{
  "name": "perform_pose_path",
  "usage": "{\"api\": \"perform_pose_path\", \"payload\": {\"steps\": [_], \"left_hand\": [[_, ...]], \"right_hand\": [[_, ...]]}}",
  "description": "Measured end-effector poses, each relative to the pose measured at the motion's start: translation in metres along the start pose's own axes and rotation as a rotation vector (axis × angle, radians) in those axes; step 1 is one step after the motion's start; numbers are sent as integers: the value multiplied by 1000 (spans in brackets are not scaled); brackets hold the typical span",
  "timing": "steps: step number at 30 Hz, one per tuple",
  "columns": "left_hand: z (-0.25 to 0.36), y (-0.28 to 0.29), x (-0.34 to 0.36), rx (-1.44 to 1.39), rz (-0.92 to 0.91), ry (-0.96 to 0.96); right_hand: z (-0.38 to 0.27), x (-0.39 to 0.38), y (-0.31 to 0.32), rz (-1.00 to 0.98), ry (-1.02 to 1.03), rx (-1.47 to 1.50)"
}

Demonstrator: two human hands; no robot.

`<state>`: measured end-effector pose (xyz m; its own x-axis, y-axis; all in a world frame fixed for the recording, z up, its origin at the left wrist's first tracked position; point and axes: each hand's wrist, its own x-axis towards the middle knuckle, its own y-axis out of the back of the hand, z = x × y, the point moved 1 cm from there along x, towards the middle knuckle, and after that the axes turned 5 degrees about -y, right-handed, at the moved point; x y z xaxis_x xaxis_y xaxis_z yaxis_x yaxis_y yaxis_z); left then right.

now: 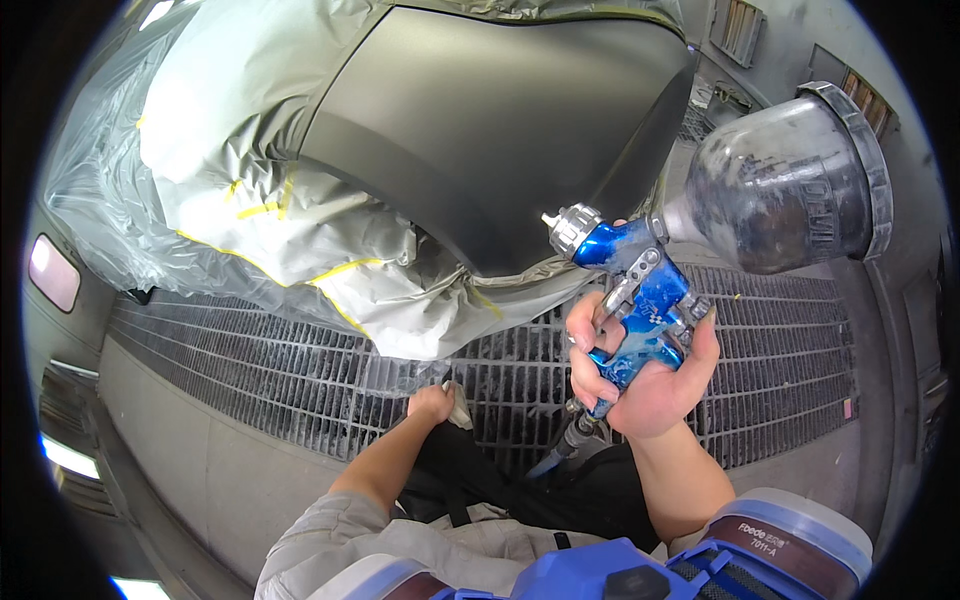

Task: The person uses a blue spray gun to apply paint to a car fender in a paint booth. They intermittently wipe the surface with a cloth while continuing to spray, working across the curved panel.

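My right hand (662,395) is wrapped round the handle of a blue and silver spray gun (640,310), raised in front of me. Its nozzle points left, toward a dark grey car body panel (480,120). On top of the gun sits a smoky, see-through paint cup (775,185), tilted to the right and smeared with residue. An air hose (548,462) runs down from the handle. Low by my legs, my left hand (432,402) is closed on a pale, crumpled cloth (460,408). The panel looks matte and evenly coloured.
Pale masking paper (300,235) with yellow tape and clear plastic sheeting (110,180) cover the car around the panel. Underfoot is a metal floor grating (780,370). A purple respirator (600,575) shows at the lower edge. Booth walls stand at both sides.
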<state>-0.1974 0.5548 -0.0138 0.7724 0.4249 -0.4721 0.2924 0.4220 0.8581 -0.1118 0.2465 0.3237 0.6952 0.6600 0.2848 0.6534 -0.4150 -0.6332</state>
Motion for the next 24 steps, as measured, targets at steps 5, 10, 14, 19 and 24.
{"api": "perform_pose_path", "payload": {"steps": [5, 10, 14, 19, 24], "left_hand": [[5, -2, 1, -21, -32, -18], [8, -4, 4, -12, -36, -41], [13, -5, 4, -27, -23, -48], [17, -9, 9, 39, 17, -62], [17, -14, 13, 31, 15, -75]], "right_hand": [[0, -8, 6, -12, -5, -61], [-4, -13, 7, 2, 3, -92], [-4, -15, 3, 74, 12, -39], [-7, -18, 7, 110, 20, -72], [-10, -18, 17, 49, 24, -102]]}}
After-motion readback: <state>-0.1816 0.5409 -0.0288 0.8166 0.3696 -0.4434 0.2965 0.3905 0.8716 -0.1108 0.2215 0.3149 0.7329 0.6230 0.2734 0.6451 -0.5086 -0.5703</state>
